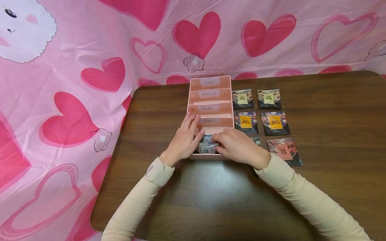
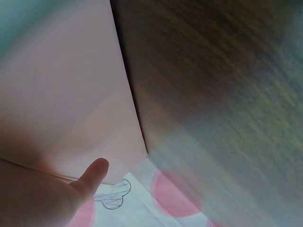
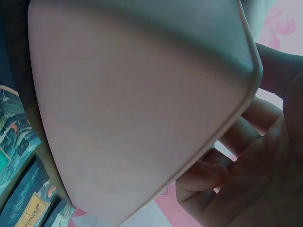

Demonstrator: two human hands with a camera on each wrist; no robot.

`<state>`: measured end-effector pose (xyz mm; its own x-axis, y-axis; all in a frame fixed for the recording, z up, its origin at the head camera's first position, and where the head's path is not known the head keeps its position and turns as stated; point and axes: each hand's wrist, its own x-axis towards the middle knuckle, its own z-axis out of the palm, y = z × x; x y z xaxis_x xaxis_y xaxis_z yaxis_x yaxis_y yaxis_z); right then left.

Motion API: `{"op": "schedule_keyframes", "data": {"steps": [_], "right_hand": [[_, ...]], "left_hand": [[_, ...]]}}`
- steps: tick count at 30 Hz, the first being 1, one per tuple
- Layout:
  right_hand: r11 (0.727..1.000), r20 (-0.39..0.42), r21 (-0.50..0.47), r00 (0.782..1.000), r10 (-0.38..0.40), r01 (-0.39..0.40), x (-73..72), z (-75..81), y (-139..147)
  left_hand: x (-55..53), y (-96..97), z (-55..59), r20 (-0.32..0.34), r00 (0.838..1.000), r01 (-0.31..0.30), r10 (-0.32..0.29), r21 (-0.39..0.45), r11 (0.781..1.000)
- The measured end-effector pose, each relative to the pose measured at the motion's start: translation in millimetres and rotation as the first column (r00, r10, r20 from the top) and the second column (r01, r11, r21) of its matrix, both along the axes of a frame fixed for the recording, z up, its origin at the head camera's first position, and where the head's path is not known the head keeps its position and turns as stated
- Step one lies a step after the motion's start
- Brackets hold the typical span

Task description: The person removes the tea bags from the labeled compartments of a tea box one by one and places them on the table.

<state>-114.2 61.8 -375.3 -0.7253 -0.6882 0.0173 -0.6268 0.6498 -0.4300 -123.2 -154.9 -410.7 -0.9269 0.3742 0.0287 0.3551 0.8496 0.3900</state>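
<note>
A pink divided box (image 1: 211, 128) stands on the table, its dividers bearing paper labels. In its front compartment lie dark tea sachets (image 1: 208, 148) with pale labels, one overlapping another. My left hand (image 1: 184, 139) lies over the box's left rim, fingers extended and thumb at the sachets; in the left wrist view a finger (image 2: 94, 177) shows past the box edge. My right hand (image 1: 241, 145) reaches over the right rim with curled fingers, pinching the edge of a tea sachet in the front compartment. In the right wrist view, the box wall hides those fingertips.
Right of the box are green-label sachets (image 1: 269, 99), yellow-label sachets (image 1: 275, 123) and a red-label sachet (image 1: 284, 151). Another sachet (image 1: 256, 140) is mostly hidden behind my right hand. A pink heart-print cloth (image 1: 226, 36) hangs behind the wooden table (image 1: 199, 201).
</note>
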Motion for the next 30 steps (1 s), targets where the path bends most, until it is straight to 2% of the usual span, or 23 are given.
{"op": "schedule_keyframes", "data": {"steps": [5,17,22,30], "right_hand": [[1.000,-0.038,0.001,0.999,0.012,-0.012,-0.2,-1.9,-0.6],[1.000,-0.039,0.007,0.999,0.006,-0.006,-0.6,-1.8,-0.2],[1.000,-0.017,-0.005,1.000,-0.001,0.001,0.2,0.5,3.0],[0.998,0.021,-0.033,0.998,-0.061,0.061,0.1,6.0,12.8]], "left_hand": [[0.0,0.1,0.0,0.002,1.000,-0.002,0.002,0.002,1.000],[0.0,0.2,0.2,0.015,1.000,0.001,-0.001,0.012,1.000],[-0.1,0.2,0.5,0.007,1.000,0.005,-0.005,0.016,1.000],[0.5,-0.8,0.0,0.017,1.000,0.000,-0.001,0.020,1.000]]}}
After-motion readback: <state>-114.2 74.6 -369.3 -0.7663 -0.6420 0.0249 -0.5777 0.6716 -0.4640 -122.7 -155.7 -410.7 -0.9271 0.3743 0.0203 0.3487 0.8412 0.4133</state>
